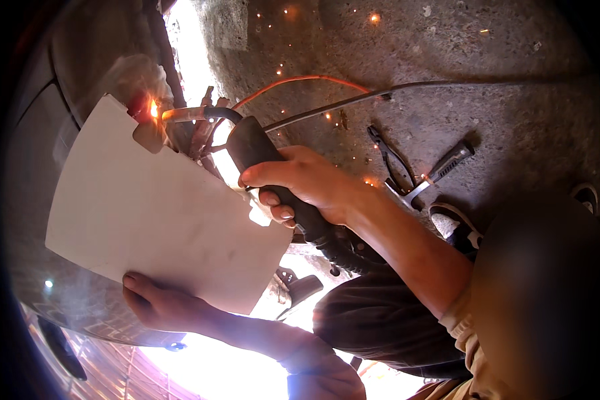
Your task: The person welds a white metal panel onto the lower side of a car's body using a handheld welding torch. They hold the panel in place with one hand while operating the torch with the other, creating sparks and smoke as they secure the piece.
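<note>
My right hand grips the black handle of a welding torch, thumb along its side. The torch's bent neck reaches left to a bright orange glow at its tip, against torn, rusty metal on a dark vehicle body panel. My left hand pinches the lower edge of a stiff white sheet, thumb on top and fingers hidden behind. That sheet stands in front of the panel, its upper corner close to the glow. A little smoke rises there.
Pliers and a hammer lie on the concrete floor, where sparks are scattered. An orange hose and a dark cable cross it. A shoe is beside the hammer. A blurred dark shape covers the lower right.
</note>
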`<state>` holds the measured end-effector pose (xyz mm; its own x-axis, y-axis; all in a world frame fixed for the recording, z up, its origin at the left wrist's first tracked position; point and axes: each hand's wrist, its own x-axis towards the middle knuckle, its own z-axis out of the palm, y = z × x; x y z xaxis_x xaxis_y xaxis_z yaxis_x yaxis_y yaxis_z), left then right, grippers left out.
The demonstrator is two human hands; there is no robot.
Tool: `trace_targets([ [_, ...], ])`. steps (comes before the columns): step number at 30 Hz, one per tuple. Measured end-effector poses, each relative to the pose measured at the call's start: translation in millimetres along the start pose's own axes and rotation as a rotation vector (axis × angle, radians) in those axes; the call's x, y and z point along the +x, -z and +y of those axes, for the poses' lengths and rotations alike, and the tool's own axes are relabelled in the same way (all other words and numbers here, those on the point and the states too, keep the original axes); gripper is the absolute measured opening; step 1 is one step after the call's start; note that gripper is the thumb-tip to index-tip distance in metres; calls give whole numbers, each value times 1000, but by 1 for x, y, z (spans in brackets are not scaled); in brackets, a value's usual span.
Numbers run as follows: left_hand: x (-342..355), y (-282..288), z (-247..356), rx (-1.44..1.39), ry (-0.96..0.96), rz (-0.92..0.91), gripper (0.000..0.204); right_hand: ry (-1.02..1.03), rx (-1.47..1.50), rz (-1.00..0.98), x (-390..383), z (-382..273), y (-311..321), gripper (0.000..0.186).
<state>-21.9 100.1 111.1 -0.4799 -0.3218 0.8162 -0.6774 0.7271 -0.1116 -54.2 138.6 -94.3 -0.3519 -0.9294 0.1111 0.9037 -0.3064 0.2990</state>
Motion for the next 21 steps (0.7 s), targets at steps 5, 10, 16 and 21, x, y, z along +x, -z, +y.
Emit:
trace_targets([
  [5,-3,0,2,-51,18,0,44,28,2,-9,2,-2,-1,20],
  [10,-3,-3,0,-75,-1,0,46,49,-8,-14,3,-5,-1,20],
  [16,-2,-5,-2,-101,1,3,46,32,-47,-8,6,-5,-1,20],
  [21,2,-2,-7,-85,-12,44,46,34,-40,15,4,-7,0,18],
])
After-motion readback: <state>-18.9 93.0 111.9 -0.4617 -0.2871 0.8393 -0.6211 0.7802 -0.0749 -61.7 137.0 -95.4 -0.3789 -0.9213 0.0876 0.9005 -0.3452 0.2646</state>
